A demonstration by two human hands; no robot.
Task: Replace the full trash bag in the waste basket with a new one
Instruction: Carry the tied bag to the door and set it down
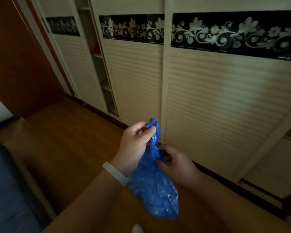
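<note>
In the head view, a blue trash bag (154, 190) is held in the air at the lower centre of the frame, above a wooden floor (71, 145). The bag is bulged and crinkled at its lower end, so something is plainly inside it, though the contents cannot be made out through the plastic. Its neck is gathered and twisted at the top, where a small loop of plastic stands up at about 12 o'clock from the bag's body. The long axis of the bag runs from that loop down toward 5 o'clock, with the full end lowest. The left hand (136, 142) is clenched on the twisted neck just under the loop, and a white wristband (115, 174) is worn on that wrist. The right hand (175, 163) is placed at 3 o'clock from the bag's upper part, its fingers curled onto the plastic there in a pinching grasp. Behind the bag, from 10 to 3 o'clock, cream louvred sliding wardrobe doors (217, 98) are seen, crossed by a black floral band (233, 32); one gap between the doors shows shelves (99, 64). A brown wooden door (18, 61) stands at 9 to 10 o'clock. A dark blue surface (5, 190) lies at 8 o'clock.
</note>
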